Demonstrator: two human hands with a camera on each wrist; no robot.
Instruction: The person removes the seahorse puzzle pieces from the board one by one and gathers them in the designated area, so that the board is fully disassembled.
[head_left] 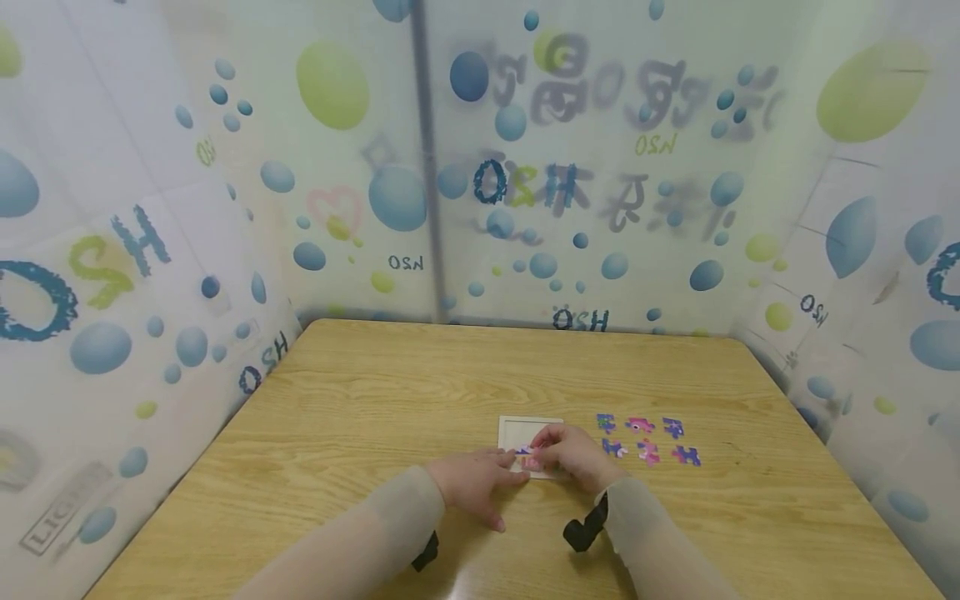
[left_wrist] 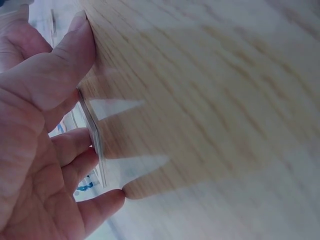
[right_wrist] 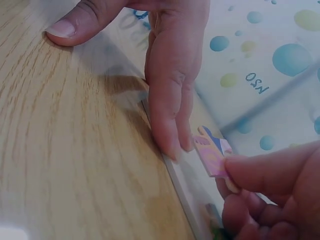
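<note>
A white puzzle frame (head_left: 512, 421) lies on the wooden table, partly covered by both hands. My left hand (head_left: 476, 482) rests at its left and near edges with fingers extended; in the left wrist view its fingertips (left_wrist: 82, 140) touch the frame's edge (left_wrist: 97, 145). My right hand (head_left: 577, 457) is over the frame's right side. Between thumb and finger it pinches a pink and purple jigsaw piece (right_wrist: 211, 157), which is tilted above the frame in the right wrist view. Whether other pieces lie under the hands is hard to tell.
Several loose jigsaw pieces, among them a pink one with an eye (head_left: 640, 426) and a purple one (head_left: 686, 455), lie in two rows right of the frame on the table (head_left: 390, 383). Patterned curtains (head_left: 360, 208) surround the table's back and sides.
</note>
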